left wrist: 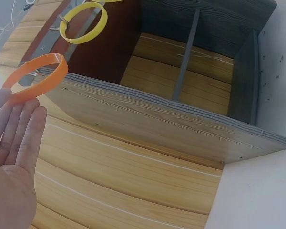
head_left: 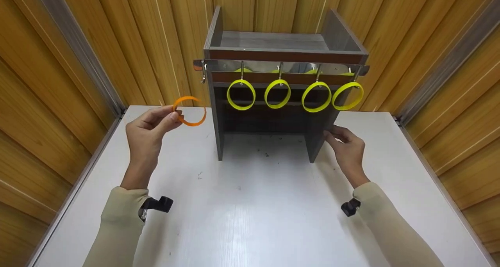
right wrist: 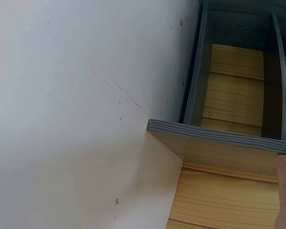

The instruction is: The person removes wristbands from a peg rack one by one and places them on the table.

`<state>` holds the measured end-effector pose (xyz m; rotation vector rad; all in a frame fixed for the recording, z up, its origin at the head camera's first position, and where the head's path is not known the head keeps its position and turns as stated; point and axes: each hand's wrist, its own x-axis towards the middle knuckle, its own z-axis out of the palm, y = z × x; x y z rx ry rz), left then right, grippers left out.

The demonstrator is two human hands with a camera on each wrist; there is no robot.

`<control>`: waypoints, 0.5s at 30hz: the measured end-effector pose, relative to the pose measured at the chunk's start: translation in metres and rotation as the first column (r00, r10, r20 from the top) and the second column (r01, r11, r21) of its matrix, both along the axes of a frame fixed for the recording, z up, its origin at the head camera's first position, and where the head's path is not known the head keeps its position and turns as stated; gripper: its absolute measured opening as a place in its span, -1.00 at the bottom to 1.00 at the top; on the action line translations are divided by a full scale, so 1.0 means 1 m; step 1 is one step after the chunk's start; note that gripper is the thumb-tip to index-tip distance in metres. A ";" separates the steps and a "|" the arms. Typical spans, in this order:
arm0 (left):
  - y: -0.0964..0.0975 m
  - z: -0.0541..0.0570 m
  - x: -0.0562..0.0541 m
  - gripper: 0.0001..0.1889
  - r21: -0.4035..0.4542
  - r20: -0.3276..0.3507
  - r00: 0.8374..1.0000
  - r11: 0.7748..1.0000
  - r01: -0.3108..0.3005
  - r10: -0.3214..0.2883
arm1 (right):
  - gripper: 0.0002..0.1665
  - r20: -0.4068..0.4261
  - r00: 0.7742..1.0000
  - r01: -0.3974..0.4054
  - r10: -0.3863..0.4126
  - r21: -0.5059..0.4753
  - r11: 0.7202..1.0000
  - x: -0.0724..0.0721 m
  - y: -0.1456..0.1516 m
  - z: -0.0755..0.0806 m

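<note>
My left hand (head_left: 146, 134) pinches an orange ring (head_left: 204, 116) between thumb and fingers, left of a grey wooden shelf unit (head_left: 217, 118). In the left wrist view the orange ring (left wrist: 50, 83) overlaps the end of the hook rail, and I cannot tell if they touch. Several yellow rings (head_left: 242, 108) hang from hooks on the metal rail (head_left: 265, 66). A bare hook (head_left: 204, 75) is at the rail's left end. My right hand (head_left: 348, 150) rests against the unit's right side panel. One straight finger (right wrist: 285, 179) touches that panel in the right wrist view.
The unit stands on a white table (head_left: 265, 212) with small dark marks. Wood-patterned walls (head_left: 136, 44) close in the back and both sides. The unit has an upper tray (head_left: 273, 40) and side panels reaching down to the table.
</note>
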<state>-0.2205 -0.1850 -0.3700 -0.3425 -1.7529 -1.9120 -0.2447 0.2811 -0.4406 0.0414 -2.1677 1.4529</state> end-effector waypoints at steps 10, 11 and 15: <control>-0.003 -0.031 0.001 -0.77 -0.016 0.074 0.997 1.000 -0.025 0.026 | -0.72 0.028 0.999 0.019 -0.019 -0.010 1.000 -0.015 0.012 -0.021; -0.004 -0.034 0.001 -0.76 -0.019 0.084 0.996 0.999 -0.027 0.028 | -0.72 0.026 0.999 0.020 -0.020 -0.005 1.000 -0.017 0.014 -0.024; -0.005 -0.046 0.001 -0.74 -0.026 0.133 0.990 0.999 -0.034 0.037 | -0.72 0.000 1.000 0.011 -0.011 0.000 1.000 -0.019 0.017 -0.027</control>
